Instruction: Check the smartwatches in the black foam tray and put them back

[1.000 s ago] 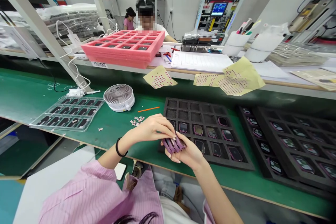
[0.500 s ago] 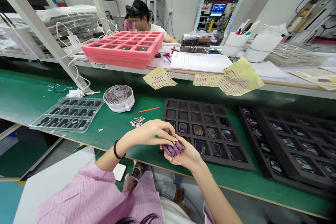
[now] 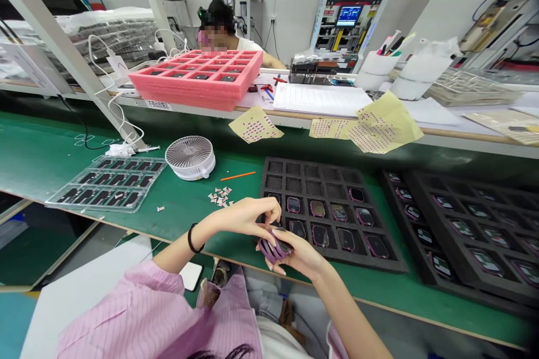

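A small stack of purple watch cases [image 3: 272,251] rests in my right hand [image 3: 302,255], whose fingers curl round it from below and from the right. From the left, my left hand [image 3: 246,217], with a black band at the wrist, bends over the stack. Its thumb and fingertips press on the upper case, and the other fingers are curled. Fingers cover part of the cases. Just beyond lies a black foam tray [image 3: 287,185], with purple-rimmed watch bodies [image 3: 320,235] in its nearer pockets and bare pockets at the back.
White fan [image 3: 190,157], orange stick [image 3: 238,176] and small loose pieces [image 3: 219,196] lie left of the tray. Further left is a clear tray of black parts [image 3: 112,179]. More foam trays [image 3: 446,179] stand right. A shelf holds a pink foam tray [image 3: 189,92]; a co-worker [image 3: 248,45] sits behind.
Both hands have lowered slightly with the purple watch cases, which have turned a little. My left fingers have bent up more. A person has come into view at the upper left.
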A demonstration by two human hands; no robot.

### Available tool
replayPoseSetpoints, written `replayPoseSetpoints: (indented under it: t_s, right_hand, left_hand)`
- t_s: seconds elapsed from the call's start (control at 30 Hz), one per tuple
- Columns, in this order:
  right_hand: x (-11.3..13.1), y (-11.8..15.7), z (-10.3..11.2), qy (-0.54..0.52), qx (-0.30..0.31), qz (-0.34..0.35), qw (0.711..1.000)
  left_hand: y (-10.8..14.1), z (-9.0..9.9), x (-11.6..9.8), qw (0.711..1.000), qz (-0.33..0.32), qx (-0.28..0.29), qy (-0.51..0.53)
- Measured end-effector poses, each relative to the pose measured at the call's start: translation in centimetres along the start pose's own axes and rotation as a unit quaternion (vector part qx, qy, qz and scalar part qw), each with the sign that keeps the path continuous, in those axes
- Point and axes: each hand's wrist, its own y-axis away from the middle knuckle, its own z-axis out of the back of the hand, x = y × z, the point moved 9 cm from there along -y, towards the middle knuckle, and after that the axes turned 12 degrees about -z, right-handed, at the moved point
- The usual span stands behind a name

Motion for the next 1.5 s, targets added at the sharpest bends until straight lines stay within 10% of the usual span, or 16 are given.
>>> replayPoseSetpoints:
  t_s: [0.27, 0.4, 0.53, 0.63, 0.83, 1.17, 1.5]
  right_hand:
    - [5.5, 1.5, 3.4, 0.094, -0.156, 0.12, 0.976]
    - [11.5, 2.9, 6.0, 0.271, -0.334, 0.219, 0.876]
    - [14.9, 1.4, 6.8, 0.43, -0.399, 0.253, 0.769]
    - [15.3, -0.4, 7.3, 0.481, -0.408, 0.232, 0.741]
    - [14.6, -1.6, 9.2, 0.435, -0.377, 0.236, 0.783]
    - [13.9, -1.0, 10.2, 0.181, -0.172, 0.107, 0.962]
    - [12.7, -1.8, 10.8, 0.123, -0.186, 0.081, 0.971]
  left_hand:
    - [-2.2, 0.6, 1.1, 0.995, -0.003, -0.09, 0.052]
    - [-4.8, 0.3, 1.5, 0.985, -0.002, -0.151, -0.079]
    - [-6.2, 0.4, 5.1, 0.951, 0.069, -0.235, -0.187]
    - [-6.4, 0.5, 8.2, 0.937, 0.101, -0.253, -0.218]
    - [-5.3, 0.6, 11.5, 0.937, 0.078, -0.274, -0.203]
    - [-4.8, 0.9, 9.6, 0.945, -0.004, -0.307, -0.111]
    - [-5.1, 0.8, 9.6, 0.96, -0.012, -0.271, -0.066]
